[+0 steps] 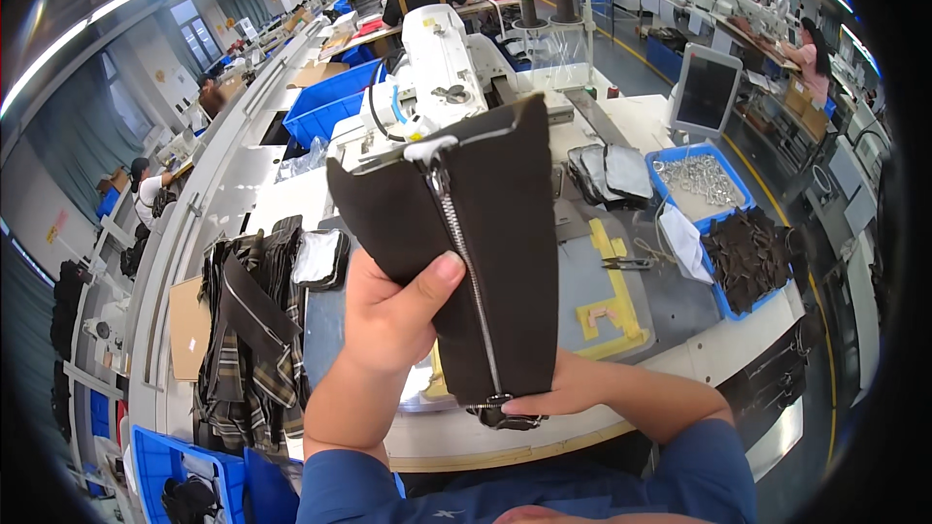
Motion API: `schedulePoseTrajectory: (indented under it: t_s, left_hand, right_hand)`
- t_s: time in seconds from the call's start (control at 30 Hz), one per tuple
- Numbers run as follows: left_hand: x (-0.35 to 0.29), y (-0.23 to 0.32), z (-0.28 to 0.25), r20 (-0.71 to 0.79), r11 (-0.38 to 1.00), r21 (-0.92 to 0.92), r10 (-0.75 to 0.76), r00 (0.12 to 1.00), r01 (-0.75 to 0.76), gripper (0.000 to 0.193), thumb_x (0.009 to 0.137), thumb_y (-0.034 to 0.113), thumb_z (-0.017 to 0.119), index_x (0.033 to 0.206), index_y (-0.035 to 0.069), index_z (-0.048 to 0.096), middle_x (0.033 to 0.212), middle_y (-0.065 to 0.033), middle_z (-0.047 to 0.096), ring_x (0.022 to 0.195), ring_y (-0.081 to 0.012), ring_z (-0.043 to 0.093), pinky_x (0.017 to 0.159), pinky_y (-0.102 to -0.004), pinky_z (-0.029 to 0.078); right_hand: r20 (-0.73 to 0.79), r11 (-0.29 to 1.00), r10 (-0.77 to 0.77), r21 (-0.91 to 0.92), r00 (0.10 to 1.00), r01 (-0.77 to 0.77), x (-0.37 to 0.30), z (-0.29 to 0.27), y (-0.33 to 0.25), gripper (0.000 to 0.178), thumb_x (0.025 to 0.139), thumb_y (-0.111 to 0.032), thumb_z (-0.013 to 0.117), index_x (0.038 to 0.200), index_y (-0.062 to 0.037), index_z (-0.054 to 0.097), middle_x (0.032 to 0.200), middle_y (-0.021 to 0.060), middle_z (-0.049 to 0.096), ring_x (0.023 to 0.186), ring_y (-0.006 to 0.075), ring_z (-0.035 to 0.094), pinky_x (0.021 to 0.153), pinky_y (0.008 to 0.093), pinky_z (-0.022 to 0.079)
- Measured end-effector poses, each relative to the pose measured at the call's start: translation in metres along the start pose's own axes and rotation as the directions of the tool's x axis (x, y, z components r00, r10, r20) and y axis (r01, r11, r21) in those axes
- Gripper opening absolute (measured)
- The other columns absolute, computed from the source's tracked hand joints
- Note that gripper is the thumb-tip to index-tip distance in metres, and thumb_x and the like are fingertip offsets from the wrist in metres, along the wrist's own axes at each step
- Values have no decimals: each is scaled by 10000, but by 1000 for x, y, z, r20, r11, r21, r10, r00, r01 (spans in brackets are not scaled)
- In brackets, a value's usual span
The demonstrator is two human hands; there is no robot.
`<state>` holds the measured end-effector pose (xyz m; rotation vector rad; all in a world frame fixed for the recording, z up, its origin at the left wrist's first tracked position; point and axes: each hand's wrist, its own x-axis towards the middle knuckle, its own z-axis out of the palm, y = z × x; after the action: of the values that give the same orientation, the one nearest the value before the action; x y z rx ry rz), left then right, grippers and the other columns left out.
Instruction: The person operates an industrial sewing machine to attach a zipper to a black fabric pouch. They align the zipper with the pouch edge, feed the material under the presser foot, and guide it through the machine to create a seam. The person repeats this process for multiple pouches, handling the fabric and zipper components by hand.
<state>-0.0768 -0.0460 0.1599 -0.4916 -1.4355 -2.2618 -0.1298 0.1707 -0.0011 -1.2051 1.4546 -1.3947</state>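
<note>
Held up in front of me is a dark brown fabric piece (510,233) with a silver metal zipper (464,257) running down its middle. My left hand (393,306) grips its left side, thumb lying on the front beside the zipper teeth. At the lower end my right hand (558,388) pinches the fabric, near a metal zipper end and a dark bunched part; some of its fingers are hidden behind the piece. Behind the fabric stands a white sewing machine (437,53), partly covered by it.
Plaid and dark fabric pieces (248,330) are stacked at the left. On the right sit a blue tray of metal parts (699,182), a tray of dark scraps (748,252), small scissors (626,263) and a yellow template (626,306). A monitor (704,87) stands behind. Other people work farther off.
</note>
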Motion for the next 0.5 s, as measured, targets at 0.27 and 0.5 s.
schedulePoseTrajectory:
  t_s: [0.27,0.5]
  left_hand:
    - [9,-15,-27,-70,988,47,-143,987,147,282,1007,-36,653,1286,-63,681,1216,-144,762,1098,-213,733,969,-360,582]
    - [-9,-86,-61,-69,887,272,-370,927,374,295,984,12,742,1275,-26,708,1141,-72,779,1014,-136,714,912,-316,576]
  right_hand:
    - [23,958,87,273,996,-90,-25,9,-16,500,993,-272,790,1413,-35,661,1299,136,737,1247,222,665,1092,405,513]
    - [-314,935,304,-84,899,-346,0,-50,-38,459,988,-286,798,1347,-15,707,1249,92,774,1155,174,711,1026,370,562]
